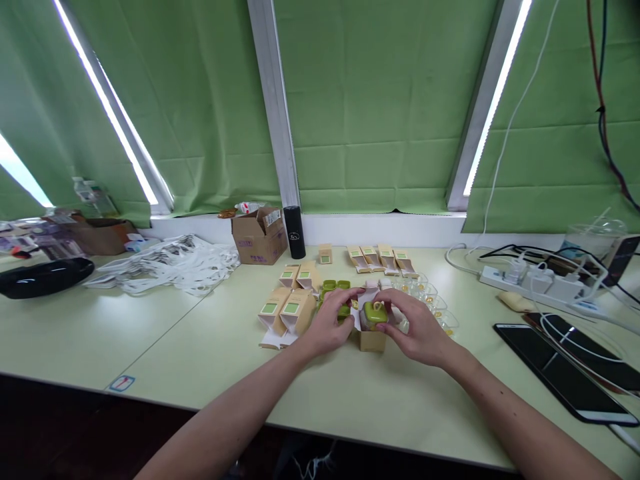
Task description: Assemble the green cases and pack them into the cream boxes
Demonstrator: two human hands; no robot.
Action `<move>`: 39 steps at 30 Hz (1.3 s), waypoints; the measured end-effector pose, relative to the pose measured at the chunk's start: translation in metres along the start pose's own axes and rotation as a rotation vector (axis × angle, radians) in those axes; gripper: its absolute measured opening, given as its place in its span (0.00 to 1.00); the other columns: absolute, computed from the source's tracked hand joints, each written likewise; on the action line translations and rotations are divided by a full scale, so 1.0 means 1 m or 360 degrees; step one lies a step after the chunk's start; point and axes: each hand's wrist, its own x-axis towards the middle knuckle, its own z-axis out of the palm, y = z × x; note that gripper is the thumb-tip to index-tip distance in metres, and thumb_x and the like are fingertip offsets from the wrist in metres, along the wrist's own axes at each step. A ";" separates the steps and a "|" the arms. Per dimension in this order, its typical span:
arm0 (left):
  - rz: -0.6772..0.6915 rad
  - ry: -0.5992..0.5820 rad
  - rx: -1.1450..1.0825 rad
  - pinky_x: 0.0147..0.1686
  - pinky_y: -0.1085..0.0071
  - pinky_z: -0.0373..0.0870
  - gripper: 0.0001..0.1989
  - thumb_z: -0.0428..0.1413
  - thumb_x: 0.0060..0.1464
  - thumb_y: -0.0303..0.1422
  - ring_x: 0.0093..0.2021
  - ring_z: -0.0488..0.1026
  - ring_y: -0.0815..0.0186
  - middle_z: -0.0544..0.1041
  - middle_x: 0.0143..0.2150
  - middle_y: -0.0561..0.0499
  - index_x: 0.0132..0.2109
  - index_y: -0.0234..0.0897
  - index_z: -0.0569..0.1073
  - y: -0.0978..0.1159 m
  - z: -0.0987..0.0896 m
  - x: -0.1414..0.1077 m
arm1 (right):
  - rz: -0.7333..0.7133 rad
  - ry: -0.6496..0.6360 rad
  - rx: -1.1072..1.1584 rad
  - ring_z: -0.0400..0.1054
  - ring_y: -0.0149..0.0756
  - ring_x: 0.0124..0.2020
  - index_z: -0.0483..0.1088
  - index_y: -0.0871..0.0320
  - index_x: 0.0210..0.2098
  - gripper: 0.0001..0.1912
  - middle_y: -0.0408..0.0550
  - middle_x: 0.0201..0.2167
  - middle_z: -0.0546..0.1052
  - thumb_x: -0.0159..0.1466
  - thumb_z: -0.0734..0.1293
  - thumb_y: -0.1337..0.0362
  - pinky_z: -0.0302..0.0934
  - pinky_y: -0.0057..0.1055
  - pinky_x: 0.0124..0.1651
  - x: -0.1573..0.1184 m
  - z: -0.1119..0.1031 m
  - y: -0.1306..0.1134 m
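My right hand [413,327] grips a small jar with a green lid [375,312] between thumb and fingers. The jar sits at the mouth of an upright kraft box [373,342], whose white inner flaps stand open. My left hand [334,323] is at the left side of this box, its fingers curled by the white flap. Several green lids [330,288] lie just behind my left hand, partly hidden by it. Clear cups with yellow marks [435,301] are grouped behind and right of my right hand.
Open kraft boxes with green labels [297,310] stand left of my hands, and more [385,259] are behind. Farther off are a cardboard carton [257,240], a black cylinder [295,233] and white straps [165,267]. Phones [560,367] and a power strip [540,287] lie right.
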 end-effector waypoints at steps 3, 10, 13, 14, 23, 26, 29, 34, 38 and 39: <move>0.0000 -0.0002 -0.0003 0.60 0.55 0.69 0.31 0.51 0.54 0.24 0.54 0.72 0.55 0.76 0.54 0.45 0.66 0.41 0.71 -0.002 0.000 0.000 | -0.0038 -0.0045 -0.0004 0.73 0.45 0.43 0.67 0.50 0.52 0.16 0.50 0.47 0.78 0.66 0.69 0.67 0.68 0.41 0.45 0.000 0.001 -0.003; 0.0021 -0.0002 0.0012 0.60 0.54 0.69 0.32 0.52 0.56 0.25 0.53 0.72 0.57 0.77 0.53 0.45 0.67 0.42 0.70 0.000 -0.001 -0.001 | -0.0062 -0.0094 -0.0034 0.70 0.44 0.41 0.66 0.51 0.49 0.13 0.50 0.44 0.76 0.66 0.68 0.70 0.66 0.39 0.42 -0.001 0.005 -0.007; 0.0032 0.0002 0.0026 0.60 0.54 0.68 0.31 0.52 0.56 0.26 0.53 0.72 0.56 0.77 0.54 0.45 0.67 0.42 0.70 0.002 -0.001 -0.001 | -0.0125 -0.0104 -0.0100 0.70 0.45 0.43 0.66 0.52 0.46 0.08 0.51 0.45 0.76 0.70 0.65 0.70 0.66 0.40 0.44 -0.001 0.010 -0.006; 0.0034 0.0004 0.0032 0.61 0.54 0.68 0.32 0.53 0.56 0.26 0.53 0.72 0.56 0.77 0.55 0.45 0.67 0.42 0.70 0.001 0.000 -0.001 | -0.0145 -0.0096 -0.0121 0.70 0.45 0.44 0.66 0.52 0.45 0.07 0.52 0.44 0.77 0.71 0.63 0.70 0.66 0.40 0.44 -0.001 0.011 -0.006; 0.0039 -0.0019 0.0037 0.64 0.53 0.65 0.31 0.52 0.56 0.27 0.59 0.70 0.54 0.77 0.59 0.45 0.68 0.41 0.70 0.001 0.000 -0.001 | -0.0094 0.0087 -0.0130 0.71 0.42 0.41 0.70 0.52 0.41 0.08 0.52 0.45 0.76 0.74 0.61 0.68 0.67 0.38 0.42 0.001 0.020 -0.002; 0.0026 -0.0026 0.0024 0.63 0.53 0.65 0.31 0.52 0.57 0.27 0.59 0.70 0.54 0.77 0.58 0.45 0.68 0.40 0.70 0.001 0.000 -0.001 | 0.0008 0.0086 -0.0048 0.71 0.42 0.40 0.71 0.52 0.39 0.07 0.52 0.45 0.73 0.73 0.62 0.67 0.68 0.40 0.40 0.000 0.022 -0.001; 0.0028 -0.0036 0.0025 0.64 0.52 0.65 0.32 0.53 0.56 0.27 0.59 0.70 0.54 0.77 0.58 0.45 0.68 0.41 0.69 0.001 -0.001 -0.001 | 0.0107 0.0098 0.0036 0.70 0.43 0.41 0.73 0.53 0.36 0.08 0.52 0.42 0.70 0.71 0.64 0.66 0.69 0.42 0.39 0.001 0.023 -0.001; 0.0020 -0.0055 0.0032 0.65 0.51 0.64 0.32 0.52 0.56 0.27 0.61 0.70 0.53 0.77 0.59 0.45 0.68 0.42 0.69 0.002 -0.002 -0.001 | 0.0287 0.0126 0.0101 0.67 0.46 0.43 0.78 0.52 0.31 0.08 0.50 0.38 0.68 0.67 0.69 0.64 0.70 0.47 0.43 0.004 0.027 0.005; -0.0001 -0.0048 0.0020 0.66 0.51 0.63 0.32 0.53 0.57 0.28 0.62 0.69 0.53 0.76 0.60 0.44 0.68 0.42 0.69 0.002 -0.001 -0.001 | 0.0370 0.0123 0.0139 0.66 0.47 0.43 0.80 0.52 0.30 0.09 0.50 0.38 0.68 0.66 0.69 0.63 0.70 0.49 0.45 0.004 0.032 0.011; -0.0004 -0.0047 0.0018 0.66 0.52 0.63 0.32 0.53 0.57 0.28 0.62 0.69 0.53 0.76 0.60 0.44 0.68 0.42 0.69 0.002 -0.001 -0.001 | 0.0378 0.0120 0.0150 0.66 0.47 0.43 0.81 0.52 0.30 0.10 0.51 0.38 0.68 0.66 0.69 0.63 0.70 0.49 0.45 0.004 0.032 0.011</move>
